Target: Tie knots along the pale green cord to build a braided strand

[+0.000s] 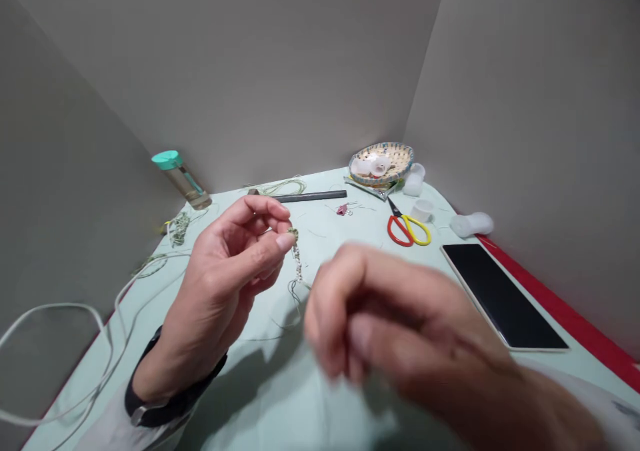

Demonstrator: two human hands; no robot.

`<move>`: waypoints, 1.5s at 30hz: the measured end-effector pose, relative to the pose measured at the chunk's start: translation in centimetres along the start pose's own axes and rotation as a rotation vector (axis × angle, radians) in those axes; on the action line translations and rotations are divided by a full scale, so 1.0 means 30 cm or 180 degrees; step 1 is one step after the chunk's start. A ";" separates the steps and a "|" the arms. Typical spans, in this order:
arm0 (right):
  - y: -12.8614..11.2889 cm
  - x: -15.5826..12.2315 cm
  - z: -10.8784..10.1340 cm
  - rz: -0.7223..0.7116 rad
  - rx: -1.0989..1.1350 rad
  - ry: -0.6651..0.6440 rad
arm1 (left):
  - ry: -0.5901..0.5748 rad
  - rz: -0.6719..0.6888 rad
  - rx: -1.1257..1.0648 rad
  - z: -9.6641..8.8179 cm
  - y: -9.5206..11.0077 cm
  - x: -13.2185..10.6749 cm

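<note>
My left hand [225, 284] is raised over the pale green table, thumb and fingertips pinched on the top of a short knotted cord piece [297, 258] that hangs down with loose thread ends. My right hand [395, 331] is close to the camera and blurred by motion, fingers curled near the cord's lower threads. What it grips, if anything, cannot be made out. A dark watch band is on my left wrist.
Red and yellow scissors [407, 230], a woven basket [383, 164] with white cups, a dark rod [310, 197], a pink clip [343, 208], a phone [503, 294], a teal-capped bottle [181, 178], green thread bundles [177, 228] and a white cable [100, 331] lie around. Grey walls enclose the table.
</note>
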State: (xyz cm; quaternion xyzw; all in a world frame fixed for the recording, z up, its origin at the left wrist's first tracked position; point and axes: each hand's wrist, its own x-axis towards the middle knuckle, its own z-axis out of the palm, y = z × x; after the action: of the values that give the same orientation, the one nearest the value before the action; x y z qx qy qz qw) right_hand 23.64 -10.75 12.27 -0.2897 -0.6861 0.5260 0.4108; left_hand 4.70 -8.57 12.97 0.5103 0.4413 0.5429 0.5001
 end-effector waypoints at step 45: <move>0.029 0.127 -0.060 -0.0102 0.0579 0.0280 | -0.1182 -0.1231 -0.0914 0.034 -0.039 -0.031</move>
State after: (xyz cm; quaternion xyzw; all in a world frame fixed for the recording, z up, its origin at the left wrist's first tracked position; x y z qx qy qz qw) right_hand 23.29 -6.46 12.63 -0.2630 -0.6213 0.5663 0.4734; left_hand 5.82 -9.39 11.79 0.4315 0.3501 0.3919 0.7333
